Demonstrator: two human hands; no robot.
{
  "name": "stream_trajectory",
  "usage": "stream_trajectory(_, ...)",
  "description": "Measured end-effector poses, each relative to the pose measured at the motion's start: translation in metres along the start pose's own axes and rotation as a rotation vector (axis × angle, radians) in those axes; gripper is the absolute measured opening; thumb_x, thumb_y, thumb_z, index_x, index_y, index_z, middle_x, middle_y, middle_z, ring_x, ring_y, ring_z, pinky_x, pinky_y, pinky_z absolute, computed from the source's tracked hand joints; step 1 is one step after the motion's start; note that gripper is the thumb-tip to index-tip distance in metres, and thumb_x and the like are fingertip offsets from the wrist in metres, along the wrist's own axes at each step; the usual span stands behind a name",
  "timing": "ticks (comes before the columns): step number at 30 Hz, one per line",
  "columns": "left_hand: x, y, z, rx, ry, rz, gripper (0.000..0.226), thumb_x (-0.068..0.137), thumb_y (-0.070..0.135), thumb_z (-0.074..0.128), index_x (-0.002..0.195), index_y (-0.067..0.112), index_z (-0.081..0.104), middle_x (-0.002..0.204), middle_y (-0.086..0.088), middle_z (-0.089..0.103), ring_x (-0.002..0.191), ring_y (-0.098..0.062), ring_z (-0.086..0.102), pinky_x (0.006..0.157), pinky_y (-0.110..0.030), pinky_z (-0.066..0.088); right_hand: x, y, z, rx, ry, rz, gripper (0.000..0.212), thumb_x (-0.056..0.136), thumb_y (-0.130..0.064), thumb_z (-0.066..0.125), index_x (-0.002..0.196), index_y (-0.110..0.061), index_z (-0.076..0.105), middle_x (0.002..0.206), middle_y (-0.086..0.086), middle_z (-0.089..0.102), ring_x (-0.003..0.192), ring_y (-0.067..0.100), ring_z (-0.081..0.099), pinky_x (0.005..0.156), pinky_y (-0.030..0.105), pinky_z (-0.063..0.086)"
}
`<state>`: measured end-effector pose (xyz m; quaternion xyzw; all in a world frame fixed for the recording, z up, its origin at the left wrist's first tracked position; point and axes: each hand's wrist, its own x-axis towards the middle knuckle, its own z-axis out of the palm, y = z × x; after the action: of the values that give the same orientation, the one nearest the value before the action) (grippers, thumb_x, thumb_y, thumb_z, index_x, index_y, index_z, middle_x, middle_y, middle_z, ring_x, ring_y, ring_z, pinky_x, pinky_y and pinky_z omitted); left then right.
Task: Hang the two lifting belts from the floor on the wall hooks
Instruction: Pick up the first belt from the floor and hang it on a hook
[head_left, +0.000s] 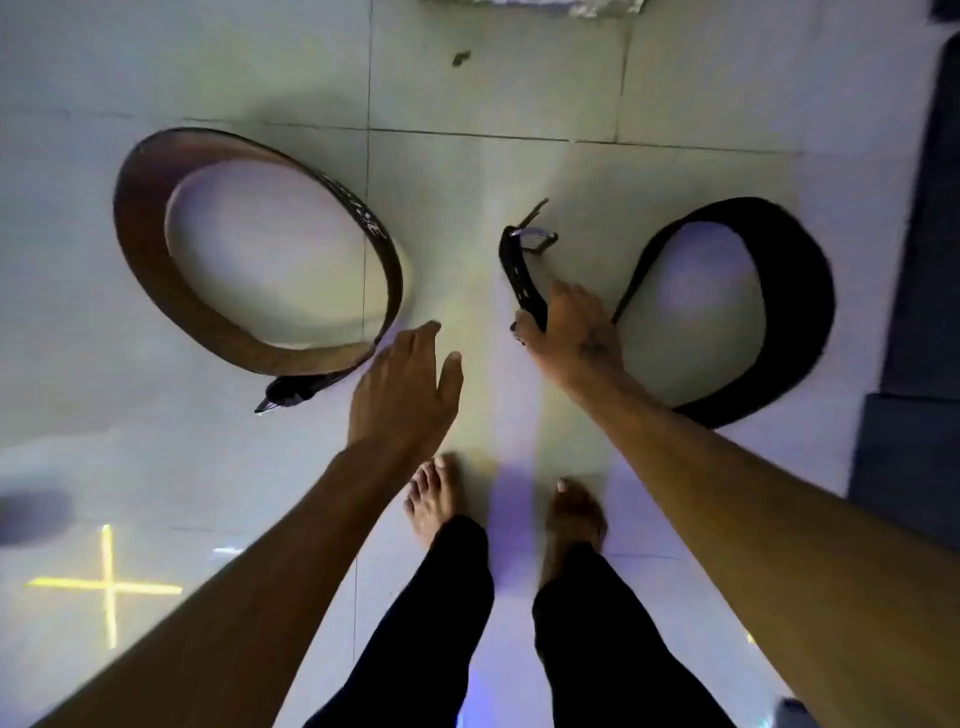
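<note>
Reaching down toward the tiled floor (675, 83), the person has both bare arms stretched out over two lifting belts that lie well apart, each curled into a loop standing on its edge. The brown belt (156, 270) sits on the left side of the floor, its buckle end (280, 397) pointing back toward the person's feet. The left hand (405, 395) hovers just beside that buckle end, palm down, its fingers (421, 338) spread loosely open and holding nothing; whether they touch the brown belt cannot be told. The black belt (795, 291) lies on the right side, near a dark mat (924, 260) along the floor's right edge. The right hand (571, 332) is closed around the black belt's strap end (524, 280), with the thumb on one side and the fingers wrapped over the other, and the metal buckle (537, 236) sticks up just beyond the grip. Two bare feet (436, 493) stand between the arms, below dark trousers (441, 623). A yellow cross of light (106, 584) glows near the floor's lower left corner.
</note>
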<state>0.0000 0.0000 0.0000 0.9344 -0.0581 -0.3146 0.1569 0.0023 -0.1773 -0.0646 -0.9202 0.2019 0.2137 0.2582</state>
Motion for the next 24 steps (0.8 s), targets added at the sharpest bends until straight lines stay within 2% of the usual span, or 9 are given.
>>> stream_trajectory(4,0.01,-0.013,0.007,-0.102,-0.116,-0.114,0.047,0.102,0.042,0.04,0.145,0.022,0.041,0.142,-0.005,0.058,0.128,-0.028,0.056,0.105,-0.044,0.044,0.026,-0.008,0.013,0.042,0.047,0.096,0.037,0.09,-0.034,0.041,0.106,-0.006,0.058,0.104,0.017,0.065,0.098,0.036,0.06,0.079,0.035,0.044)
stream_trajectory(7,0.008,-0.01,-0.017,-0.373,-0.167,-0.368,0.047,0.098,0.046,0.044,0.138,0.021,0.047,0.126,-0.001,0.065,0.12,-0.028,0.06,0.104,-0.038,0.043,0.016,-0.017,-0.016,0.054,-0.013,0.137,0.02,0.09,-0.021,0.049,0.083,-0.006,0.06,0.091,0.017,0.07,0.087,0.037,0.065,0.067,0.034,0.047)
stream_trajectory(9,-0.001,0.004,-0.051,-0.591,-0.182,-0.455,0.043,0.094,0.051,0.043,0.109,0.016,0.063,0.114,-0.006,0.067,0.111,-0.028,0.062,0.101,-0.036,0.044,-0.009,-0.029,-0.059,0.053,-0.034,0.11,0.017,0.089,-0.019,0.054,0.073,-0.013,0.054,0.084,0.016,0.069,0.082,0.036,0.065,0.062,0.032,0.042)
stream_trajectory(11,-0.017,0.03,-0.103,-0.76,-0.169,-0.511,0.041,0.097,0.051,0.047,0.074,0.019,0.055,0.093,-0.008,0.062,0.093,-0.024,0.06,0.088,-0.033,0.043,-0.047,-0.043,-0.112,0.085,-0.042,0.099,0.018,0.088,-0.015,0.058,0.072,-0.015,0.049,0.081,0.014,0.068,0.082,0.036,0.063,0.064,0.033,0.044)
stream_trajectory(12,-0.027,0.043,-0.133,-0.83,-0.156,-0.55,0.043,0.097,0.052,0.05,0.071,0.019,0.052,0.086,-0.007,0.058,0.089,-0.023,0.056,0.083,-0.033,0.04,-0.068,-0.053,-0.145,0.117,-0.038,0.111,0.017,0.087,-0.014,0.059,0.073,-0.014,0.049,0.081,0.012,0.069,0.083,0.036,0.063,0.067,0.035,0.048)
stream_trajectory(14,-0.043,0.066,-0.184,-0.893,-0.19,-0.567,0.05,0.091,0.061,0.054,0.086,0.012,0.063,0.086,-0.004,0.06,0.092,-0.025,0.058,0.088,-0.035,0.044,-0.105,-0.068,-0.203,0.19,-0.015,0.098,0.008,0.086,-0.013,0.061,0.081,-0.01,0.055,0.082,0.008,0.071,0.084,0.034,0.065,0.072,0.04,0.054)
stream_trajectory(17,-0.08,0.117,-0.269,-0.931,-0.334,-0.446,0.064,0.084,0.066,0.061,0.115,0.01,0.067,0.107,-0.001,0.069,0.104,-0.016,0.064,0.094,-0.033,0.046,-0.151,-0.098,-0.301,0.301,0.013,0.062,0.001,0.086,-0.009,0.063,0.087,-0.009,0.062,0.084,0.007,0.072,0.085,0.028,0.067,0.076,0.04,0.054)
stream_trajectory(20,-0.122,0.17,-0.347,-1.011,-0.42,-0.274,0.049,0.088,0.053,0.065,0.118,0.015,0.069,0.122,0.001,0.072,0.104,-0.008,0.067,0.1,-0.032,0.042,-0.188,-0.132,-0.39,0.403,0.038,0.007,0.007,0.086,-0.005,0.062,0.091,-0.005,0.066,0.088,0.01,0.074,0.088,0.027,0.069,0.081,0.04,0.052)
stream_trajectory(24,-0.175,0.228,-0.436,-1.148,-0.345,-0.117,0.026,0.091,0.033,0.067,0.114,0.02,0.071,0.107,0.007,0.076,0.099,-0.006,0.069,0.112,-0.037,0.038,-0.229,-0.167,-0.483,0.545,0.072,-0.083,0.011,0.085,-0.006,0.061,0.095,-0.007,0.067,0.092,0.008,0.075,0.09,0.021,0.069,0.085,0.042,0.053)
